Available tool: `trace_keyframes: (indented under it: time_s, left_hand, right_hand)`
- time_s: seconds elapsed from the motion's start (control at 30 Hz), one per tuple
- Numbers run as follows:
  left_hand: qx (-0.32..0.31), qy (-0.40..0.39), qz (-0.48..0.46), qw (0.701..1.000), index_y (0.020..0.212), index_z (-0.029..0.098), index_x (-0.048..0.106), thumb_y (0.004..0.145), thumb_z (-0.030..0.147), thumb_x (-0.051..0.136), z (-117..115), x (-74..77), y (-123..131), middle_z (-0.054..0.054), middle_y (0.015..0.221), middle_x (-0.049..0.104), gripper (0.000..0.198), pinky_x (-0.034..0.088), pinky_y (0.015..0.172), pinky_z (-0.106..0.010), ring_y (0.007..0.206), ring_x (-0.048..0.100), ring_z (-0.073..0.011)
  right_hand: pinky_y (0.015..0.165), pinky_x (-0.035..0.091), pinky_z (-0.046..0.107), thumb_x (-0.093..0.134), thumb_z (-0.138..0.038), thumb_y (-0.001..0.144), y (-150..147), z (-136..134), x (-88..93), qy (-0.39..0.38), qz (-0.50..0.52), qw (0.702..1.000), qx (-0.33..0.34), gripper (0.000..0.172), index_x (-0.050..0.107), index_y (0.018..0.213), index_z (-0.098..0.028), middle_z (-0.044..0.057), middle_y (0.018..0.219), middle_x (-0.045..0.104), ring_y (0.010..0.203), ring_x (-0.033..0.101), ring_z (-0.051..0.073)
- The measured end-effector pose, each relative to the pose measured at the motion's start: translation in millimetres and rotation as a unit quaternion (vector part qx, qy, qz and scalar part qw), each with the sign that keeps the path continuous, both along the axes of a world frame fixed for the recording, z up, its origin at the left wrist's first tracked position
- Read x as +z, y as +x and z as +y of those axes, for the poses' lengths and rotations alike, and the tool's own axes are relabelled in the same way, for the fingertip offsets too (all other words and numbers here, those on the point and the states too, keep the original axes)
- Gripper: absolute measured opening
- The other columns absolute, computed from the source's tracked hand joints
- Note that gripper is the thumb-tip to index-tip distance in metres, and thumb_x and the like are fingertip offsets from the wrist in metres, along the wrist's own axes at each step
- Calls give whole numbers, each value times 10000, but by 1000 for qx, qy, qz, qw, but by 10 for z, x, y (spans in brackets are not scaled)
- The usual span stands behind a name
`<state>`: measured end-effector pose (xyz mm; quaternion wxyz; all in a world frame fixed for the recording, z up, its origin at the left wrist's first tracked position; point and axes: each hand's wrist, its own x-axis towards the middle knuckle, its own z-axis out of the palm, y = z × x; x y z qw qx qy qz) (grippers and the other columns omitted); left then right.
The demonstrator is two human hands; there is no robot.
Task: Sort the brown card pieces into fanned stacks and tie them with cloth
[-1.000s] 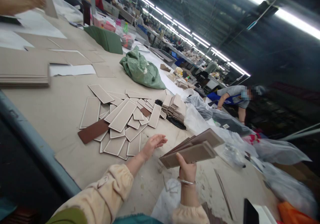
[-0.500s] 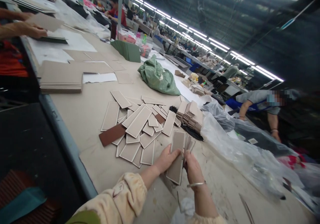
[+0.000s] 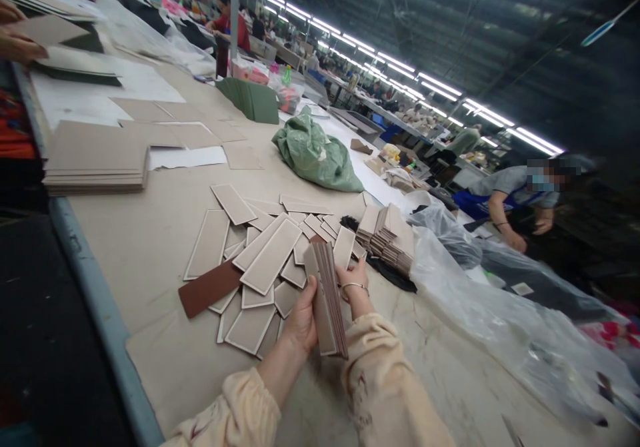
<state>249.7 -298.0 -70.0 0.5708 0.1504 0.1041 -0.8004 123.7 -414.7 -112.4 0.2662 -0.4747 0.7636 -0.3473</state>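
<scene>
My left hand (image 3: 303, 317) is closed round a stack of long beige card strips (image 3: 329, 300), held upright on edge above the table. My right hand (image 3: 351, 280) reaches past the stack toward the loose strips; its fingers are mostly hidden behind the stack. Just beyond lies a scattered heap of the same beige strips (image 3: 270, 254), with one brown strip (image 3: 209, 288) at its left edge. A neat pile of strips (image 3: 387, 234) sits behind the heap to the right.
A stack of large card sheets (image 3: 97, 160) lies at the left table edge (image 3: 95, 300). A green bag (image 3: 315, 154) sits further back, clear plastic sheeting (image 3: 475, 287) to the right. Another person's hands (image 3: 15, 34) handle card far left; a person (image 3: 520, 194) bends at the right.
The stack passed from my right hand into my left hand and now stands on edge. My right hand let go and reached forward to the heap.
</scene>
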Motion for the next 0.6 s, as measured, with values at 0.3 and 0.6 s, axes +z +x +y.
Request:
trace_keyframes:
  time_s: [0.3,0.6]
  left_hand:
    - [87,-49,-50,994,1056,125,645,769,392,706,-54,-164,-131,-101,935,731,397,529,855,-361,869,687,-230]
    - [-159,-152,-30,975,955,102,645,672,518,743,242,-290,-329,-83,669,693,513,483,496,-242,529,640,-175]
  right_hand:
    - [928,451,415,593,-586,696,-293,757,438,-42,-24,988,144,566,675,1094,-191,66,1072,702,1020,608,283]
    - [671,558,346,671,-642,669,-630,1300,613,47,-365,926,86,505,718,909,-200,74,789,719,695,662,207]
